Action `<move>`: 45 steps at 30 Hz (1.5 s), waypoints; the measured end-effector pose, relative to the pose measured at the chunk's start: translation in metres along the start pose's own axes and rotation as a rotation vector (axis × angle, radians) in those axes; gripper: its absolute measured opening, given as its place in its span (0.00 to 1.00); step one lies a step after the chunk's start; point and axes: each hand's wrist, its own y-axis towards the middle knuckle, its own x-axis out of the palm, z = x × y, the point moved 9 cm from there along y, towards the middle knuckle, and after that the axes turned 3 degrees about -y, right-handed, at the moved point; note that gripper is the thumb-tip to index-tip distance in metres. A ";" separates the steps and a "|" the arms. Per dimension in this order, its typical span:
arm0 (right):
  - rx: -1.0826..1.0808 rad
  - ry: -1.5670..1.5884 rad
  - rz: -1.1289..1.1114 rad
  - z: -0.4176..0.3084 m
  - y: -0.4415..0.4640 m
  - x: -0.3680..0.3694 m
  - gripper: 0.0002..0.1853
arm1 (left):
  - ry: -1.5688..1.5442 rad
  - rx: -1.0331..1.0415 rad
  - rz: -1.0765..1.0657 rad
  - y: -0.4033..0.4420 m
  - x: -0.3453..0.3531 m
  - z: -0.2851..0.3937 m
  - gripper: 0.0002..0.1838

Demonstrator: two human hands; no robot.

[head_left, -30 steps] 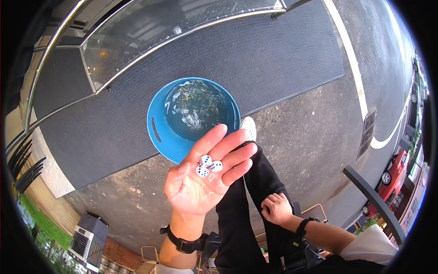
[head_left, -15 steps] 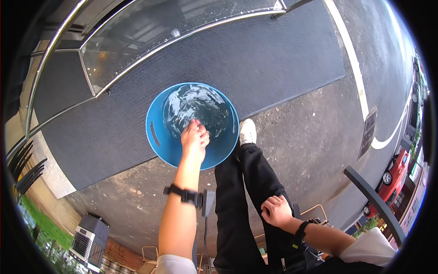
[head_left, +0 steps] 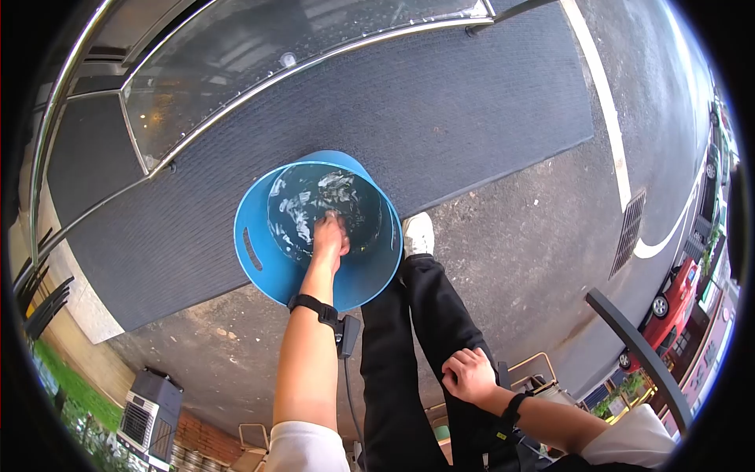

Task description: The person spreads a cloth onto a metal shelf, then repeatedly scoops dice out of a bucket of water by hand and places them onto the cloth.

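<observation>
A round blue plastic tub [head_left: 250, 208] with slot handles stands by my white shoe [head_left: 418, 235], partly on a dark mat. Its rim leans toward me, and some of its outer wall shows at the far side. Rippling water [head_left: 303, 206] inside carries white reflections and small specks. My left hand [head_left: 331, 236] reaches down into the tub, its curled fingers at the water; whatever they may hold is hidden. On my black trouser leg rests my right hand [head_left: 470, 375], fingers curled in with nothing visible in them. Black straps circle both wrists.
The dark ribbed mat [head_left: 480, 102] lies before a metal-framed glass panel [head_left: 259, 63]. A drain grate [head_left: 627, 234] is set in the pavement at right. A dark armrest-like bar [head_left: 638, 358] curves beside my right arm. A boxy appliance [head_left: 149, 417] stands at lower left.
The tub's rim has tipped toward me and shifted slightly left in view. My left hand has gone lower, its fingers now at the water. My right hand stays on the leg.
</observation>
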 end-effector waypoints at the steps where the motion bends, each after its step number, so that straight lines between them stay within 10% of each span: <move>1: 0.003 0.003 -0.003 0.000 0.001 0.000 0.03 | 0.006 -0.004 0.037 -0.005 0.003 0.003 0.22; 17: 0.010 0.006 -0.035 -0.001 0.011 -0.005 0.03 | -0.169 0.151 -0.250 -0.010 0.030 0.028 0.12; 28: 0.015 0.001 -0.044 -0.002 0.014 -0.007 0.03 | -0.101 0.091 0.191 0.023 -0.007 0.007 0.10; 40: 0.008 0.007 -0.036 -0.003 0.016 -0.008 0.03 | -0.242 0.023 0.148 0.008 0.000 0.013 0.06; 45: 0.006 0.007 -0.032 -0.004 0.016 -0.008 0.03 | -0.257 0.026 0.174 0.002 0.005 0.018 0.19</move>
